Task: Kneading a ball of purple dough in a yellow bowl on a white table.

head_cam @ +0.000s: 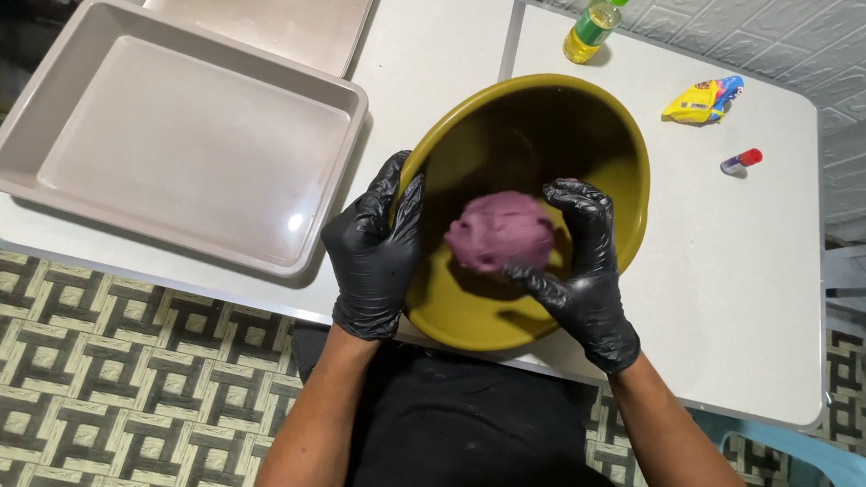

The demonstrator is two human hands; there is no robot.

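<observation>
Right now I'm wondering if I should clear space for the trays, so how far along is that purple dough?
Done: the purple dough is already one lump, leaving the olive bowl fairly clean. In hand: the right hand grips the lump over the bowl while the left hand steadies the rim. Left: both beige trays hold nothing, and the oil bottle stands capped.

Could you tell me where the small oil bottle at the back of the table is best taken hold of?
Probably the oil bottle is best gripped around its yellow body, below the green cap, coming from the near side. It lies tilted on the table, clear of other things.
</observation>
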